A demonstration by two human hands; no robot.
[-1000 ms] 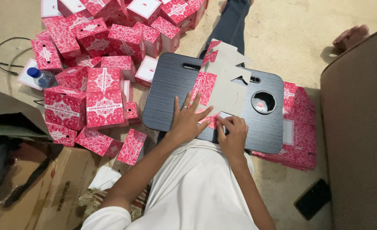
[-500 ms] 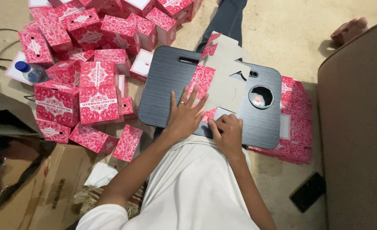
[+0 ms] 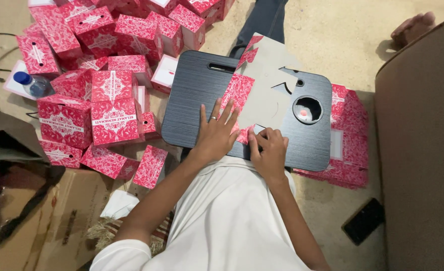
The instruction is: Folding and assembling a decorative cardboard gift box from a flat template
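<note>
A flat cardboard box blank (image 3: 267, 85), grey inside with a red patterned outside, lies on a black lap tray (image 3: 192, 100). My left hand (image 3: 214, 133) rests flat on the blank's lower left part, fingers spread, a ring on one finger. My right hand (image 3: 269, 150) sits just to its right at the tray's near edge. Its fingers are curled and pinch the blank's lower flap. The tray has a round cup hole (image 3: 307, 109) at the right.
A pile of folded red boxes (image 3: 114, 108) fills the floor to the left, with a water bottle (image 3: 31, 84) beside it. Flat red blanks (image 3: 350, 135) are stacked under the tray's right side. A brown carton (image 3: 46, 216), a dark phone (image 3: 363, 221), a sofa (image 3: 423, 125) and another person's foot (image 3: 413, 25) surround me.
Both hands stay on the blank at the tray's near edge. My right hand's fingers have curled tighter on the lower flap. The view has shifted slightly.
</note>
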